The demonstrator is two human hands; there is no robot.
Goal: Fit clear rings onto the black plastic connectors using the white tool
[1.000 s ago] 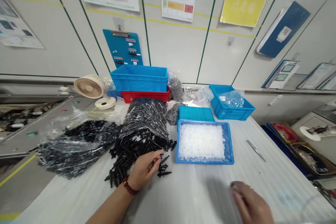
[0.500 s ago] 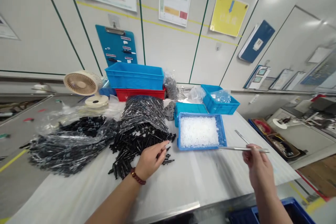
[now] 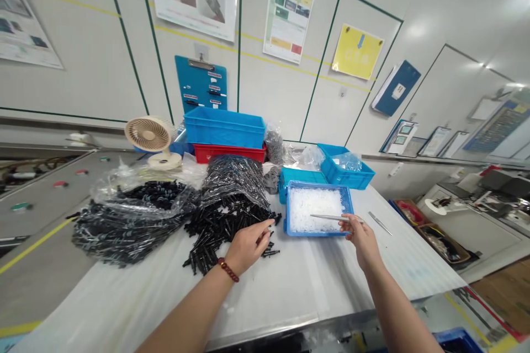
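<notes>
My right hand (image 3: 359,238) grips metal tweezers (image 3: 325,217), whose tips point left over white small pieces (image 3: 317,201) in a blue tray (image 3: 318,233). My left hand (image 3: 250,244), with a beaded bracelet on the wrist, is closed beside the black parts (image 3: 215,226); what its fingers hold, if anything, is too small to make out. The black parts spill from a clear plastic bag (image 3: 236,176). A second pair of tweezers (image 3: 380,223) lies on the white table right of the tray.
A second bag of black parts (image 3: 132,226) lies at the left. Behind stand a beige fan (image 3: 151,135), a blue bin (image 3: 226,128) on a red bin (image 3: 232,153), and another blue bin (image 3: 351,175) holding plastic. The table's front edge (image 3: 265,332) runs below my arms.
My right hand has moved left with the tweezers, from beside the tray to over its right edge. The view has shifted somewhat; my left hand stays near the black parts.
</notes>
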